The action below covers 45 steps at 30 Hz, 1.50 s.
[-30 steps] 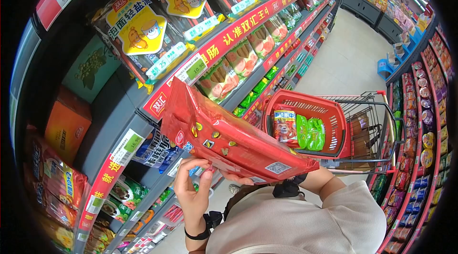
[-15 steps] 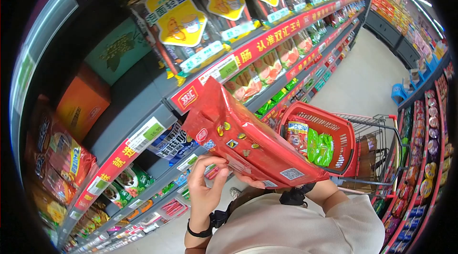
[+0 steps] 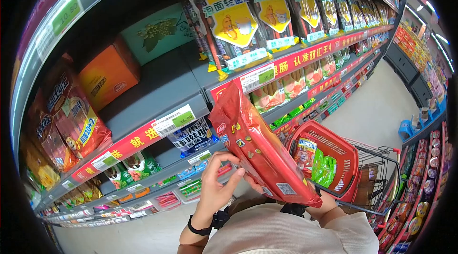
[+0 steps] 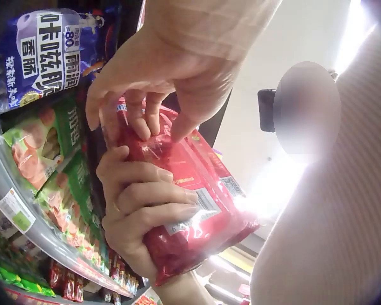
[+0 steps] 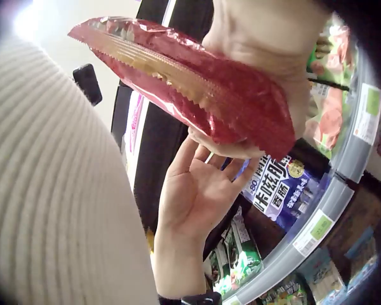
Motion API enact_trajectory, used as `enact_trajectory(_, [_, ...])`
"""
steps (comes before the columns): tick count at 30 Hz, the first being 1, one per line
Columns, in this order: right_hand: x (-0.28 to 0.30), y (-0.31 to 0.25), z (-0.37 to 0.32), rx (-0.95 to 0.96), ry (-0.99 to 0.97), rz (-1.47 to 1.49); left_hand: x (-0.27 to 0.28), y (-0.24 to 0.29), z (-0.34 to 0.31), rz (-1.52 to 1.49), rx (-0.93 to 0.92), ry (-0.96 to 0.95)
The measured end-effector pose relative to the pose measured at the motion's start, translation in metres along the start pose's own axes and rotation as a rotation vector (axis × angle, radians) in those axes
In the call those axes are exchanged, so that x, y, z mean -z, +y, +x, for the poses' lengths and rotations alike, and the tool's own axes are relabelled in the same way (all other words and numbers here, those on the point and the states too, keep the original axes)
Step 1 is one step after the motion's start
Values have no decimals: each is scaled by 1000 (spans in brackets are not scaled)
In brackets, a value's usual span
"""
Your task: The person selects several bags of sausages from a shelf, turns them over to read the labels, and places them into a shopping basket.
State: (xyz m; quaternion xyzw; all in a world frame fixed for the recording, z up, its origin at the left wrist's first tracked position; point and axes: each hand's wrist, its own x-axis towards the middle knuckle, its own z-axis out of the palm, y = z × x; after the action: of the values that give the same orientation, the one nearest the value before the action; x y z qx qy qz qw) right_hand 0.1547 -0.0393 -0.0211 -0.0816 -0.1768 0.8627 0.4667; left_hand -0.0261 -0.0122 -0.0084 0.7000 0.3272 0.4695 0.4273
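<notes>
Right hand [image 4: 143, 206] wrapped round the back of the red packet [image 3: 260, 151]; left hand [image 3: 218, 183] loosely bent, thumb apart from fingers, tips touching it. Packet is tilted before the torso, between shelf [image 3: 160, 94] and basket [image 3: 347, 161]. Step, as judged: inspecting or adjusting the packet; any next move calls for keeping the right-hand grip, apparently the main support. Basket, at the cart [image 3: 377, 154], contains a multicoloured pouch [image 3: 304, 153] and green packaging [image 3: 325, 170].
</notes>
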Motion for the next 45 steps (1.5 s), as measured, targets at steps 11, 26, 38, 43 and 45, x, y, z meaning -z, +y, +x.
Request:
enact_trajectory(11, [-4,4,12,4,-118,-6,6,-3,-3,-10,8,41])
enact_trajectory(26, [-33,-10,-10,155,355,-417,12,11,1,69,-33,-73])
enact_trajectory(38, [-78,-65,7,393,301,-900,33,56,5,-494,-178,-345])
enact_trajectory(43, [-142,-74,46,314,228,-971,70,91,17,-593,-68,-133])
enact_trajectory(45, [-147,-76,69,270,228,-913,85,113,23,-564,-38,-49])
